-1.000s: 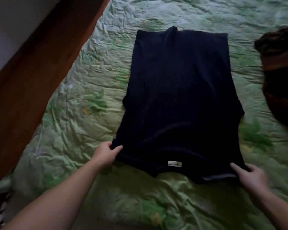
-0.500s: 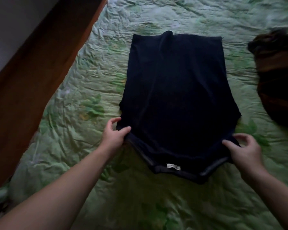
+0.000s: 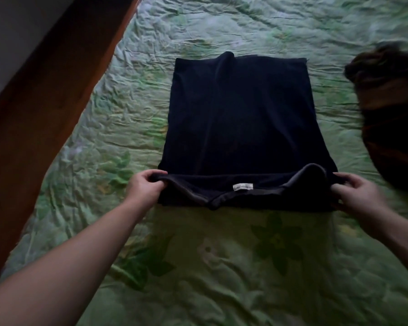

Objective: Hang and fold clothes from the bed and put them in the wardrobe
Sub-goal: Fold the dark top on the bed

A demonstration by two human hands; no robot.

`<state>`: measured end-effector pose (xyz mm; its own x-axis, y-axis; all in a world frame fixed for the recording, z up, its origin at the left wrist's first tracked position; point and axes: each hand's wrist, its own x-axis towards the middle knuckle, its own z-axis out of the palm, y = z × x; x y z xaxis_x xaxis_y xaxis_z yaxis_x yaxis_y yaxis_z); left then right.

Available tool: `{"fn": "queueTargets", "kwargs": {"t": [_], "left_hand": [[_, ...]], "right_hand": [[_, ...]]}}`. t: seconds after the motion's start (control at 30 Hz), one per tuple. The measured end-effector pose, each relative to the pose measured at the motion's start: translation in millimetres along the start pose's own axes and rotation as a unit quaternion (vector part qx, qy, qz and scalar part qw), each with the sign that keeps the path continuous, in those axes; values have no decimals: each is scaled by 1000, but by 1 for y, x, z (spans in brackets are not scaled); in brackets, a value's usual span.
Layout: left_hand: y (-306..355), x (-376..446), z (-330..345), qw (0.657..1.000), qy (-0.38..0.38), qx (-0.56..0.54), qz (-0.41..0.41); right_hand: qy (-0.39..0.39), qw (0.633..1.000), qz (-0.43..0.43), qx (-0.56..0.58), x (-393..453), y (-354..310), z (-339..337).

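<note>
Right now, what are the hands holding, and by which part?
Both hold the dark garment by its near, collar-end edge: left hand at the left corner, right hand at the right corner.

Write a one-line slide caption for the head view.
Left hand and right hand fold the collar end of a dark shirt over on a green floral bedspread.

We note a matt dark knit top [image 3: 238, 118], crinkled green cloth bedspread [image 3: 198, 267], smooth brown wood frame [image 3: 40, 109].
</note>
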<state>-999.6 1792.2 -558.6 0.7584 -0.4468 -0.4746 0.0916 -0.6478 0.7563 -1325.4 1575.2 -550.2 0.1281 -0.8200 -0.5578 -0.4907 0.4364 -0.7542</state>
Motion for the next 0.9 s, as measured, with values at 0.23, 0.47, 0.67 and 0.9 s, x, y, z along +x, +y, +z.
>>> {"fn": "queueTargets", "kwargs": {"t": [0.23, 0.47, 0.67, 0.9], "left_hand": [[26, 52, 7, 995, 91, 4, 46], [5, 100, 30, 996, 54, 72, -25], [-8, 78, 42, 905, 130, 332, 231], [-27, 42, 69, 734, -120, 529, 410]], "right_hand": [[79, 988, -71, -109, 54, -28, -1], [61, 994, 26, -87, 96, -26, 23], [52, 794, -385, -468, 72, 8, 43], [-116, 669, -417, -605, 51, 40, 69]]}}
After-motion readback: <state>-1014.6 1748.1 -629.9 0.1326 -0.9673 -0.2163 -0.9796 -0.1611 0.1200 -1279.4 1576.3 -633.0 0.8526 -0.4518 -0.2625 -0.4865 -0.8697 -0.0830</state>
